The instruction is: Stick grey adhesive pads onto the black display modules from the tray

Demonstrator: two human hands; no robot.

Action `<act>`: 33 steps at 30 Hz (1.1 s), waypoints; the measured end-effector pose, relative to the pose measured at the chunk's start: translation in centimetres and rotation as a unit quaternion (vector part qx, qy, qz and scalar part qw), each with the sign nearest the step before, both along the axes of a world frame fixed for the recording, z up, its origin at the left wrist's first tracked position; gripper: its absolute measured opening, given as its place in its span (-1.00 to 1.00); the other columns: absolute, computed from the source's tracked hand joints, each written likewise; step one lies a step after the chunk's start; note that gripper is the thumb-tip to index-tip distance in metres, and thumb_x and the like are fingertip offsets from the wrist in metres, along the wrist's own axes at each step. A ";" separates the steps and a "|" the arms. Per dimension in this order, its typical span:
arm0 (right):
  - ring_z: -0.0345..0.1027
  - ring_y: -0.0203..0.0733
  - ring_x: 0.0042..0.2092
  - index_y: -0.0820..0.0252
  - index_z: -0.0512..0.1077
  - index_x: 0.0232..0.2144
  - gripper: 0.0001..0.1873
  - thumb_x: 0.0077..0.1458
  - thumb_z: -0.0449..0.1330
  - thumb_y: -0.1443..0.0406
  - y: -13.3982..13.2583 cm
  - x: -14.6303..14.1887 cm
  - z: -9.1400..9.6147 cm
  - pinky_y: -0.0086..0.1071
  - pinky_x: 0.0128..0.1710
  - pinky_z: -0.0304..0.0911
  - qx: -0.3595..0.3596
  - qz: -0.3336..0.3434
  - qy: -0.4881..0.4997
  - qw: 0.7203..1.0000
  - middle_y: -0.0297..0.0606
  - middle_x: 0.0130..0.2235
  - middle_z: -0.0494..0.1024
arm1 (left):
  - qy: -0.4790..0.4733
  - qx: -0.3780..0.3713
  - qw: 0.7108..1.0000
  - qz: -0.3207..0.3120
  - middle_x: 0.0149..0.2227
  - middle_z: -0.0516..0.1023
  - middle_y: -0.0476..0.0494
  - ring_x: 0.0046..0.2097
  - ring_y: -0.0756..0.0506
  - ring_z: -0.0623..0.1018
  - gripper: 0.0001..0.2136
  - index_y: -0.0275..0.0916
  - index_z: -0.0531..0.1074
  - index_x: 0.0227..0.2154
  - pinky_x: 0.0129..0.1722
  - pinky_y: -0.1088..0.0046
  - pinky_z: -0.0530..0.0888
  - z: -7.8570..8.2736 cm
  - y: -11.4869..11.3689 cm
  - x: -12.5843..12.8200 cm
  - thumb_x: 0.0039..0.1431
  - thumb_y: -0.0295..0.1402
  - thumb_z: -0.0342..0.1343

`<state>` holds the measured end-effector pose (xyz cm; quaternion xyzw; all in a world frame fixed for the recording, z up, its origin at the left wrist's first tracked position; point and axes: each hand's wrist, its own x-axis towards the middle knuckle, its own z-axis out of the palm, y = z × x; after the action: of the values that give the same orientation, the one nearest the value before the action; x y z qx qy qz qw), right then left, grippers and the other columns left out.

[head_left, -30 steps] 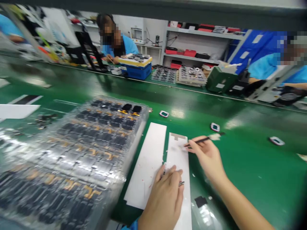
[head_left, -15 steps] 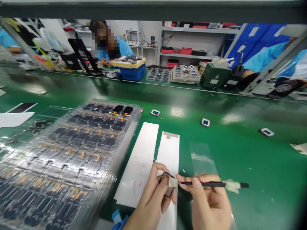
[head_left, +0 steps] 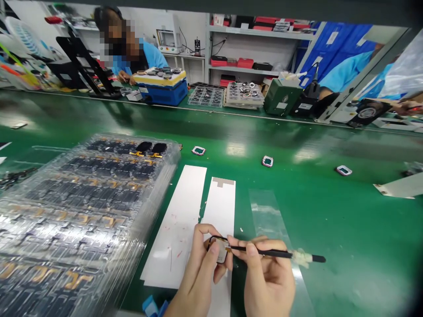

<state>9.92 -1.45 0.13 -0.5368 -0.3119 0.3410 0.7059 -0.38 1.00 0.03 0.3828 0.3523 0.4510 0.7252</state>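
The left hand [head_left: 196, 281] pinches a small dark-framed part [head_left: 220, 251] over a white paper strip [head_left: 221, 198] — the right hand [head_left: 267, 281] clamped on a slim black tool [head_left: 264, 252] touching it — with stacked clear plastic trays [head_left: 89, 207] close by on the green surface [head_left: 330, 220].

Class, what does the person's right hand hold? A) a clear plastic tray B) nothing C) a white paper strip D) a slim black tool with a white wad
D. The right hand pinches the slim black tool, white wad near its end, tip at the small part in the left hand.
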 end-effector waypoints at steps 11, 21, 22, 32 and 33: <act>0.59 -0.19 -0.35 0.11 0.34 -0.32 -0.88 0.15 0.25 0.34 0.0 0.3 -0.2 -0.45 -0.39 0.52 0.033 -0.001 -0.016 0.999 -0.37 -0.40 0.51 | 0.026 0.012 1.000 -0.004 -0.49 0.48 0.07 -0.62 0.15 0.13 -0.67 -0.15 0.10 -0.23 -0.58 0.58 0.07 0.1 -0.1 0.0 0.34 0.03 -0.10; 0.59 -0.23 -0.33 0.13 0.36 -0.35 -0.88 0.15 0.27 0.30 0.2 -0.1 -0.2 -0.51 -0.37 0.50 0.025 -0.002 0.058 0.998 -0.39 -0.39 0.50 | 0.017 -0.005 1.000 0.010 -0.48 0.45 0.09 -0.62 0.16 0.10 -0.64 -0.14 0.10 -0.22 -0.59 0.61 0.04 0.1 -0.3 0.3 0.28 0.06 -0.04; 0.60 -0.23 -0.32 0.12 0.36 -0.34 -0.88 0.15 0.27 0.30 0.2 -0.1 -0.2 -0.51 -0.36 0.50 0.027 0.003 0.065 0.997 -0.39 -0.39 0.51 | 0.017 -0.009 1.000 0.014 -0.48 0.45 0.10 -0.62 0.17 0.09 -0.63 -0.13 0.09 -0.22 -0.59 0.61 0.02 0.1 -0.3 0.3 0.28 0.07 -0.03; 0.60 -0.20 -0.32 0.11 0.34 -0.32 -0.87 0.16 0.26 0.30 0.3 0.1 -0.6 -0.52 -0.43 0.48 0.021 0.017 0.070 0.997 -0.39 -0.39 0.52 | 0.025 -0.003 0.999 0.026 -0.50 0.42 0.11 -0.62 0.17 0.09 -0.63 -0.14 0.09 -0.23 -0.59 0.63 0.03 0.2 -0.3 0.5 0.28 0.07 -0.05; 0.60 -0.19 -0.32 0.11 0.34 -0.33 -0.87 0.16 0.27 0.30 0.2 0.1 -0.6 -0.52 -0.43 0.48 0.021 0.014 0.067 0.997 -0.39 -0.39 0.52 | 0.027 -0.002 0.999 0.026 -0.50 0.42 0.12 -0.63 0.17 0.09 -0.63 -0.14 0.09 -0.23 -0.59 0.63 0.03 0.2 -0.3 0.5 0.28 0.07 -0.06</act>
<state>9.98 -1.21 -0.47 -0.4934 -0.2781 0.3799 0.7313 0.12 0.70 0.25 0.3840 0.3822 0.4588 0.7043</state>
